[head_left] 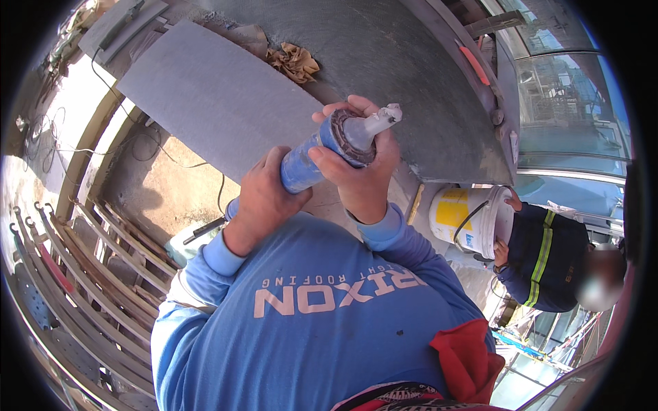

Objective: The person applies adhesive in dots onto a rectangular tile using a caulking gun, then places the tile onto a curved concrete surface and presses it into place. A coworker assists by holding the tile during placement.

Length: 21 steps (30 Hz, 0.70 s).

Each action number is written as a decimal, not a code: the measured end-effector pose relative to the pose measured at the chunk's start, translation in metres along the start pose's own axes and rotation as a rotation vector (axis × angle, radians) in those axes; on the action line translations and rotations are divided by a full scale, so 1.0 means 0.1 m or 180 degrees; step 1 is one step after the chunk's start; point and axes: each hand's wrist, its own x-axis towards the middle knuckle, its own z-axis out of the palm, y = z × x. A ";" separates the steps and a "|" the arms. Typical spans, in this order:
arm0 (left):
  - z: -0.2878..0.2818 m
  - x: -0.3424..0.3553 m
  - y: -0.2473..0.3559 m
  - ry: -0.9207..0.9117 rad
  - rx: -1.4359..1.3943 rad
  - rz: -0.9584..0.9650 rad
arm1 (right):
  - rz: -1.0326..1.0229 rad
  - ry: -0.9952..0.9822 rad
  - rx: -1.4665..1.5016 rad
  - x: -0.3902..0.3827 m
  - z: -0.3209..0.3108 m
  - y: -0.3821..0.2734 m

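Note:
A blue sealant gun lies diagonally across my view at chest height, its dark front ring and pale nozzle tipped with ragged residue pointing up and right. My left hand is closed round the rear of the blue barrel. My right hand grips the front end at the ring, thumb on the near side and fingertips showing beyond it. The back end of the tool is mostly hidden by my left hand and wrist.
Grey slabs lie beyond my hands, with crumpled brown paper and cables. Railings and slats run along the left. At right a co-worker in a dark hi-vis-striped top holds a white bucket near glass panels.

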 end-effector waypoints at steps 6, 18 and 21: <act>-0.06 0.04 0.00 -0.0263 -0.0167 0.0123 | -0.0158 -0.0698 0.0729 0.06 -0.24 0.01; 0.04 0.04 0.05 -0.0135 -0.0204 0.0009 | 0.0219 -0.0042 0.0869 -0.04 0.02 0.10; 0.05 0.05 -0.02 -0.0060 -0.0096 0.0139 | 0.0206 -0.0012 0.0420 -0.07 0.02 0.12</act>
